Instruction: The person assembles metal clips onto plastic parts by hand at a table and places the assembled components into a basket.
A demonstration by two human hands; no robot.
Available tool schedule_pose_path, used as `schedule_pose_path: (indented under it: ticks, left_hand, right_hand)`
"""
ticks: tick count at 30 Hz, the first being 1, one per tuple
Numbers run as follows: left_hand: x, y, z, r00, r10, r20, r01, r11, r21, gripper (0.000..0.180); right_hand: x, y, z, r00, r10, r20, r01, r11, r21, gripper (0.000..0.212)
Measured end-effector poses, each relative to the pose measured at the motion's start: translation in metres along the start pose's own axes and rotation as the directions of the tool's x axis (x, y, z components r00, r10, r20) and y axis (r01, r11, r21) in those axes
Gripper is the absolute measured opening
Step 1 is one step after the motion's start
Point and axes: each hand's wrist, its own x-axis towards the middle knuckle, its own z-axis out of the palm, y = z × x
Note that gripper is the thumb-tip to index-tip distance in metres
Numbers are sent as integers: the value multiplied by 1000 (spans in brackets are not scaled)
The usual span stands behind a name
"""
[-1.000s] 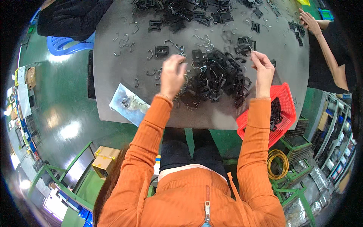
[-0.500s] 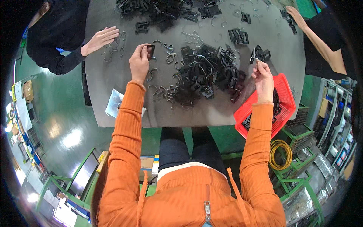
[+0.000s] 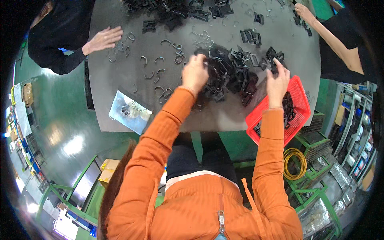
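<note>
A coil of yellow hose sits on the near right, below table level. At the near right edge of the grey table, a red perforated basket contains black plastic parts. A light-blue printed pouch lies flat at the near left edge.

The main pile of black plastic buckles lies at mid-table, between the two hands. The left hand is at the left side of this pile, with bent fingers; blur and overlap prevent telling whether they are clamped on a buckle. The right hand is at a small buckle cluster to the right of the pile; whether its fingertips close on a part cannot be told.

Loose bent metal hooks lie left of the main pile. Farther off, a co-worker's hand extends over the table's left side, palm down. A second buckle heap occupies the far side.
</note>
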Motion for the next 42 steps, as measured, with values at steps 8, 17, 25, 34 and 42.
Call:
schedule_pose_path:
  ticks: [8,17,25,34,42]
  left_hand:
    - [-39,3,-1,989,-13,-145,-41,930,-364,30]
    - [-67,-89,-98,923,-269,-274,110,868,-484,23]
    - [-67,-104,-98,933,-282,-221,109,811,-574,23]
    - [-80,-95,-108,927,-282,-248,77,789,-610,23]
    - [-125,-115,-107,851,-365,-378,91,812,-577,24]
  right_hand:
    - [25,-121,138,916,-210,341,127,960,250,69]
    - [-117,-193,161,761,-497,416,445,867,223,72]
    - [-142,-213,161,887,-337,315,232,916,326,68]
    - [-153,-173,156,963,-205,176,184,974,129,59]
    - [-142,-119,120,957,-254,138,259,966,-20,56]
